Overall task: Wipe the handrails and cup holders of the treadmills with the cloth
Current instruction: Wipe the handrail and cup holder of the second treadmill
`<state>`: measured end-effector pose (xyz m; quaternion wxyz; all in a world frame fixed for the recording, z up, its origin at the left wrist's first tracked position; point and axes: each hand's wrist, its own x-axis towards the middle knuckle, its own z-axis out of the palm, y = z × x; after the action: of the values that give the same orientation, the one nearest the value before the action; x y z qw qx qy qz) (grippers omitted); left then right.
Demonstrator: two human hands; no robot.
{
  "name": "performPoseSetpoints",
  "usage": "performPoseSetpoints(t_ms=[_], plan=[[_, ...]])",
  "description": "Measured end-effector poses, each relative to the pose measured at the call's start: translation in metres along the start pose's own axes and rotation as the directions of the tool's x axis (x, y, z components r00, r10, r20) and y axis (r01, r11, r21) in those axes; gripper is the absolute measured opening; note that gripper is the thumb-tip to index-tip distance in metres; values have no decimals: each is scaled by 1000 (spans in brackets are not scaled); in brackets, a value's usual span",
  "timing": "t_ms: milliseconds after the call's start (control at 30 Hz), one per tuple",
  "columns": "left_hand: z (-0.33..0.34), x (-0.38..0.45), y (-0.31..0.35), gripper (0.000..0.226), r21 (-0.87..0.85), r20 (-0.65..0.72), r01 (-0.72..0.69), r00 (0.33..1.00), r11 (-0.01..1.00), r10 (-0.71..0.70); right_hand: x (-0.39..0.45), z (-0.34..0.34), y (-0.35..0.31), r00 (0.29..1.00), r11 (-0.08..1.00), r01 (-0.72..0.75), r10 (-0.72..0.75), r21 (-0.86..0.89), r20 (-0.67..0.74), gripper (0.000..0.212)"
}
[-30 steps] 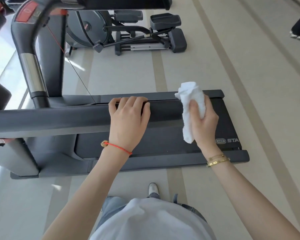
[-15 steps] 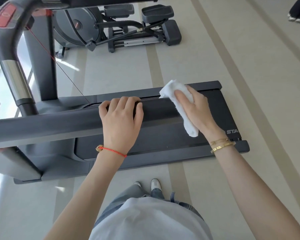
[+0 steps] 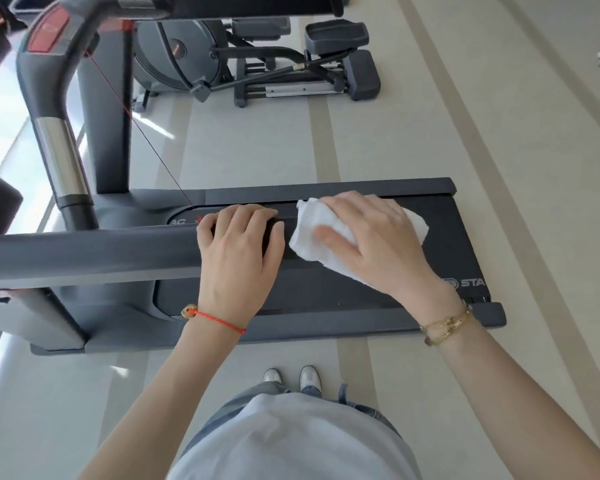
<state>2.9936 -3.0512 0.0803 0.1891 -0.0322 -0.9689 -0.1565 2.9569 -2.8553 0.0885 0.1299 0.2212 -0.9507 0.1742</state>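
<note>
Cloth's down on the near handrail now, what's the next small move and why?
Probably slide the right hand, which presses the white cloth onto the handrail, outward toward the rail's end; the left hand grips the rail right beside it, blocking that way.

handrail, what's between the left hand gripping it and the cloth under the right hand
In the head view, only a short bare stretch of dark handrail separates the left hand from the white cloth under the right hand.
</note>
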Motion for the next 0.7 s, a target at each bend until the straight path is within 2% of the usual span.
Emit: performPoseSetpoints(t_ms=[100, 267, 467, 700], plan=[[-5, -3, -10, 30, 25, 0, 51, 999, 998, -51, 23, 3, -15, 995, 992, 65, -56, -110, 78, 51], [-14, -10, -29, 30, 43, -52, 149, 988, 988, -146, 14, 22, -40, 970, 955, 242, -244, -170, 12, 50], [-32, -18, -58, 21, 10, -93, 228, 970, 974, -226, 40, 38, -78, 930, 919, 365, -354, -151, 94, 56], [-56, -27, -102, 22, -21, -120, 272, 955, 962, -273, 58, 57, -124, 895, 882, 445, -443, -154, 44, 55]])
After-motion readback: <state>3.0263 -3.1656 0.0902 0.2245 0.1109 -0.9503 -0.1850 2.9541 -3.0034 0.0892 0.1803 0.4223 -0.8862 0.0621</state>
